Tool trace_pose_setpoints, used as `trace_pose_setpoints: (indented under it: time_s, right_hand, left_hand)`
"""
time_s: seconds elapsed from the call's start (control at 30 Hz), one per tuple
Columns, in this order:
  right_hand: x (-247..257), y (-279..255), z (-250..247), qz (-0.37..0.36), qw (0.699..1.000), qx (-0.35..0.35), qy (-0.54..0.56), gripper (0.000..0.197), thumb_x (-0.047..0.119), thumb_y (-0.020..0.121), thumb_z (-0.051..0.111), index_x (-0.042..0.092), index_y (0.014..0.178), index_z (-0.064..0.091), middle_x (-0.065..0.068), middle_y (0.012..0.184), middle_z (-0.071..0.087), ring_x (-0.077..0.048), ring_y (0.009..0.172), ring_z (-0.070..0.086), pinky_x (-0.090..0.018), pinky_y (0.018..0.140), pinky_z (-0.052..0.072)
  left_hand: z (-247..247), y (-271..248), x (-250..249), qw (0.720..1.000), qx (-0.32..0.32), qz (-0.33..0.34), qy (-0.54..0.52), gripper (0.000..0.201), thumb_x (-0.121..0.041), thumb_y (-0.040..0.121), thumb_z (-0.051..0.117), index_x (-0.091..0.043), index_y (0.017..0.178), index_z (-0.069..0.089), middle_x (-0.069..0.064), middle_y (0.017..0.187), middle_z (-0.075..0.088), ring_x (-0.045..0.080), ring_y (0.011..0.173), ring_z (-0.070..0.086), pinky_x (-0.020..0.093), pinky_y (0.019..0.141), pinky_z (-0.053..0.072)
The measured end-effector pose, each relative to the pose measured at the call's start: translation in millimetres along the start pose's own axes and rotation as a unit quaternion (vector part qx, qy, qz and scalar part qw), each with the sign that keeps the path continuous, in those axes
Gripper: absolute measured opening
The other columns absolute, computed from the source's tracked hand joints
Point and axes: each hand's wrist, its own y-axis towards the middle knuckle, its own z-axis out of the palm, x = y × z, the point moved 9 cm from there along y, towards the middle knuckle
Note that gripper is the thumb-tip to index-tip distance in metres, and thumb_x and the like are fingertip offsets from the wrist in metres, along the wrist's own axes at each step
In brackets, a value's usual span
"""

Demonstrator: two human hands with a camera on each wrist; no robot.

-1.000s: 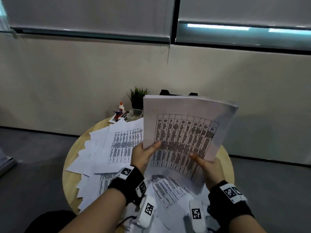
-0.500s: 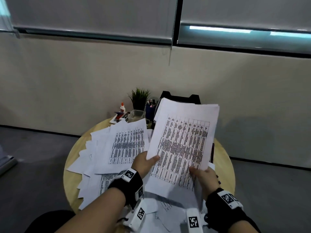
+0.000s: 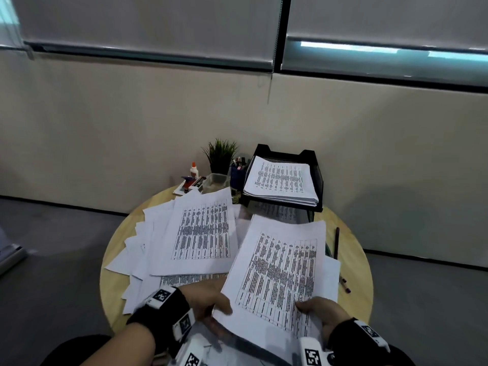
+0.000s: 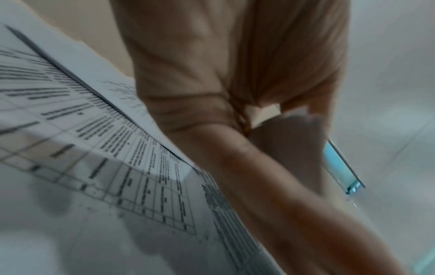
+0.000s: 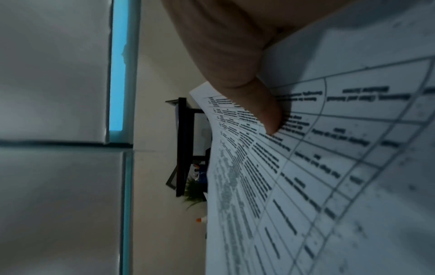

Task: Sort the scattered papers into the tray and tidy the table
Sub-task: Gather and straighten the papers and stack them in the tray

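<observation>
Between the two hands, a sheaf of printed papers (image 3: 277, 276) was held low over the desk (image 3: 353, 273): the right hand (image 3: 320, 311) pinched its near edge, thumb on top, while the left hand (image 3: 208, 299) curled under its left corner, probably to keep the sheets squared. Beyond it, loose papers (image 3: 184, 239) lay fanned across the desk's left half, still unsorted. Farther back stood the black tray (image 3: 314, 178), already holding a neat stack (image 3: 281, 180), likely where the sheaf belonged.
</observation>
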Motion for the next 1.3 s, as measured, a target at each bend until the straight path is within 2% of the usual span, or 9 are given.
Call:
trace_pose_setpoints:
  time_s: [0.07,0.17,0.27,0.43,0.7,0.9,1.07,1.17,1.3]
  right_hand:
    - [-8,34,-3,0.013,1.000,0.026,0.011,0.065,0.000,0.038,0.088,-0.005,0.098,0.064,-0.017,0.140,0.049,-0.035,0.128,0.041,-0.063,0.110,0.020]
    - [12,44,1,0.001,0.998,0.066,-0.010,0.043,0.006,0.053,0.087,0.001,0.092,0.069,-0.015,0.143,0.045,-0.036,0.135,0.033,-0.062,0.112,0.016]
    - [45,52,-2,-0.060,0.994,0.077,0.042,0.087,0.019,0.010,0.096,0.000,0.093,0.074,-0.015,0.130,0.057,-0.038,0.125,0.047,-0.057,0.110,0.031]
    - [97,-17,13,-0.103,0.981,0.145,0.074,0.025,-0.008,0.088,0.052,0.000,0.109,0.062,-0.022,0.105,0.070,-0.037,0.088,0.068,-0.044,0.073,0.058]
    - [100,18,0,-0.061,0.991,0.109,0.050,0.030,-0.018,0.091,0.034,-0.001,0.101,0.057,-0.024,0.091,0.066,-0.026,0.049,0.066,-0.025,0.039,0.054]
    - [139,60,-14,-0.077,0.985,0.033,0.152,0.020,-0.012,0.096,0.036,-0.011,0.116,0.036,-0.038,0.089,0.058,-0.026,0.038,0.062,-0.027,0.033,0.050]
    - [166,94,-11,-0.072,0.977,0.024,0.201,0.021,-0.007,0.097,0.037,-0.011,0.118,0.036,-0.036,0.072,0.061,-0.029,0.044,0.064,-0.027,0.033,0.050]
    - [174,110,-7,-0.085,0.971,0.031,0.222,0.018,-0.009,0.095,0.040,-0.015,0.112,0.040,-0.039,0.092,0.058,-0.041,0.072,0.066,-0.031,0.041,0.055]
    - [186,121,-5,-0.129,0.962,0.028,0.238,0.004,-0.014,0.090,0.046,-0.015,0.092,0.050,-0.032,0.082,0.061,-0.028,0.051,0.068,-0.027,0.045,0.057]
  left_hand:
    - [0,-6,2,1.000,0.020,-0.010,0.001,0.054,0.015,0.083,0.042,-0.017,0.125,0.053,0.015,0.120,0.064,0.036,0.075,0.070,0.035,0.054,0.059]
    - [-8,-4,-5,0.999,0.012,0.001,-0.041,0.054,0.018,0.085,0.037,-0.017,0.121,0.057,0.013,0.117,0.067,0.040,0.088,0.069,0.038,0.063,0.060]
    - [-29,12,-16,0.997,-0.039,0.028,-0.067,0.056,0.019,0.086,0.038,-0.016,0.128,0.052,0.004,0.119,0.067,0.027,0.103,0.067,0.037,0.074,0.060]
    - [-49,42,-40,0.989,-0.080,0.047,-0.115,0.053,0.020,0.087,0.040,-0.012,0.130,0.047,0.008,0.128,0.059,0.028,0.106,0.062,0.029,0.064,0.059]
    - [-74,101,-74,0.975,-0.153,0.085,-0.140,0.034,0.016,0.088,0.047,0.003,0.120,0.047,0.019,0.126,0.056,0.031,0.098,0.063,0.029,0.061,0.060]
    - [-99,136,-107,0.959,-0.206,0.116,-0.153,0.027,0.010,0.088,0.052,0.006,0.114,0.048,0.025,0.096,0.062,0.019,0.047,0.067,0.023,0.046,0.056]
    - [-118,172,-123,0.954,-0.230,0.120,-0.151,0.016,0.018,0.086,0.048,0.005,0.091,0.056,0.029,0.092,0.065,0.023,0.057,0.069,0.030,0.064,0.060]
    - [-130,186,-125,0.948,-0.263,0.112,-0.140,0.023,0.019,0.085,0.049,0.001,0.075,0.057,0.012,0.055,0.066,0.014,0.043,0.064,0.022,0.052,0.056]
    - [-141,197,-124,0.937,-0.317,0.092,-0.111,0.012,0.010,0.083,0.056,0.001,0.076,0.056,0.017,0.054,0.057,0.015,0.034,0.055,0.022,0.042,0.051]
